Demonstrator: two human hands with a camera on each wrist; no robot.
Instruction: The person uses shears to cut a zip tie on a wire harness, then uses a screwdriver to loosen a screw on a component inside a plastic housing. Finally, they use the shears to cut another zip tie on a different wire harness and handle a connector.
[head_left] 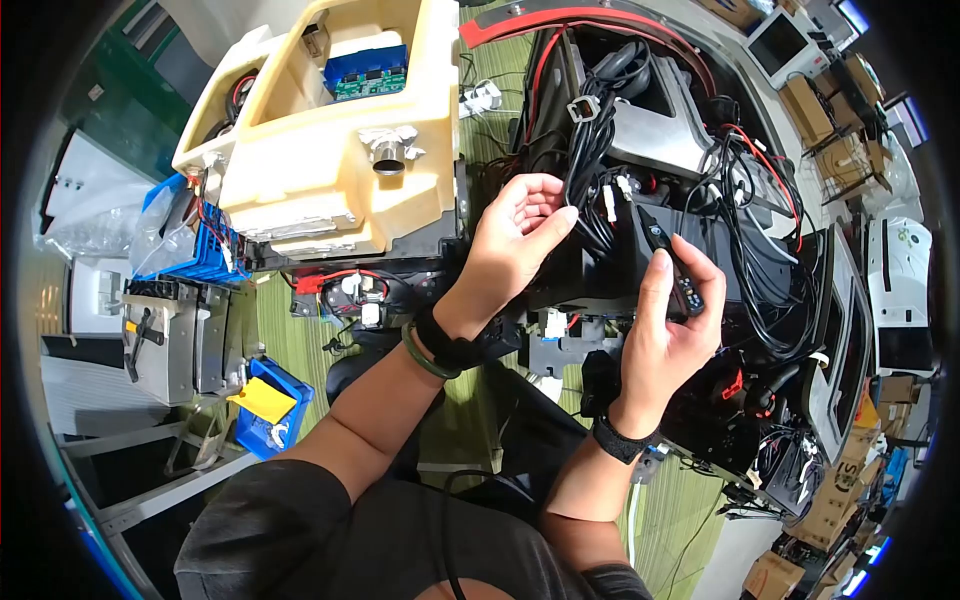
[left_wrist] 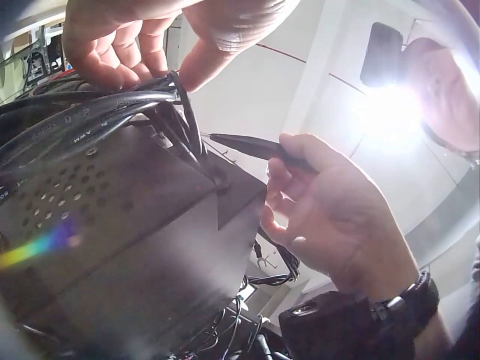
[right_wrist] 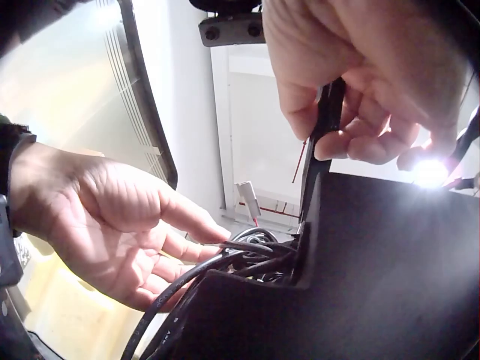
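Note:
The left hand (head_left: 515,240) holds a bundle of black cables (head_left: 590,150) between thumb and curled fingers, beside a dark metal box (left_wrist: 142,225). The right hand (head_left: 675,330) grips a black pen-like tool (head_left: 668,250) with small buttons; in the left wrist view its thin tip points at the cables (left_wrist: 97,124) near the left hand (left_wrist: 150,45). Seen from the right wrist, the tool (right_wrist: 326,120) stands upright behind the box edge (right_wrist: 375,247). A white connector (right_wrist: 248,199) on a red wire sticks up near the cables (right_wrist: 255,255).
A cream-coloured housing (head_left: 290,190) with a green circuit board (head_left: 370,83) stands at the left. More black cables (head_left: 745,240) hang to the right of the tool. On the floor at lower left lies a blue bin (head_left: 290,420) with a yellow item (head_left: 263,399).

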